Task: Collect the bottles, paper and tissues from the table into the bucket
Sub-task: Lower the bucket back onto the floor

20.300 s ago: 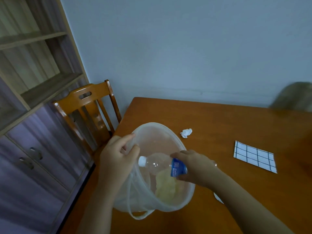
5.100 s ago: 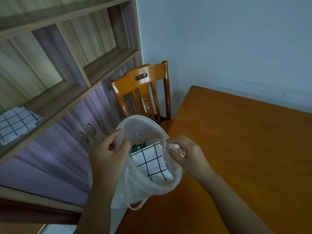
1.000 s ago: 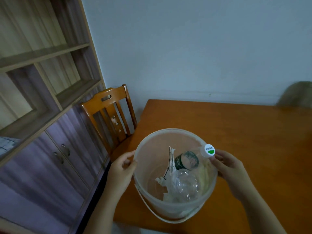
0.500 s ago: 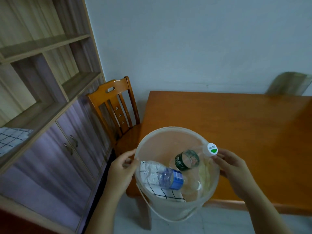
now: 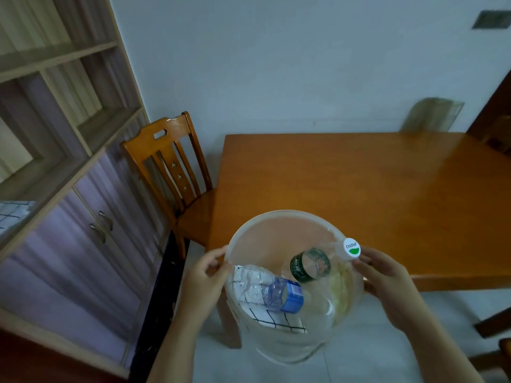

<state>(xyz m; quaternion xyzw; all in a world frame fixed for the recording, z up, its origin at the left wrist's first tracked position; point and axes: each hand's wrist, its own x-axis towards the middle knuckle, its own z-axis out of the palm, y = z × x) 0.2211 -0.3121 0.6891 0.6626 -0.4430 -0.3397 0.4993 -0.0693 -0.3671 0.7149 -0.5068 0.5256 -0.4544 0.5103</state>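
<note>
I hold a translucent plastic bucket [image 5: 276, 219] in the air in front of the table's near-left corner. My left hand [image 5: 206, 275] grips its left rim and my right hand [image 5: 384, 277] grips its right rim. Inside lie a crushed clear bottle with a blue label [image 5: 272, 291], a green-labelled bottle [image 5: 311, 265] with its white cap [image 5: 351, 247] poking over the right rim, and a black-and-white checked paper [image 5: 276, 317] at the bottom. Pale crumpled tissue [image 5: 341, 294] shows against the right wall.
The wooden table [image 5: 359, 189] stretches ahead and to the right. A wooden chair [image 5: 171, 167] stands at its left end. A shelf cabinet [image 5: 69, 161] with purple doors lines the left wall, with a checked cloth [image 5: 11, 214] on its ledge. Pale floor tiles lie below.
The bucket has been lifted off the table and drawn back toward me; it now hangs past the table's edge, above the floor. Both hands keep their hold on the rim.
</note>
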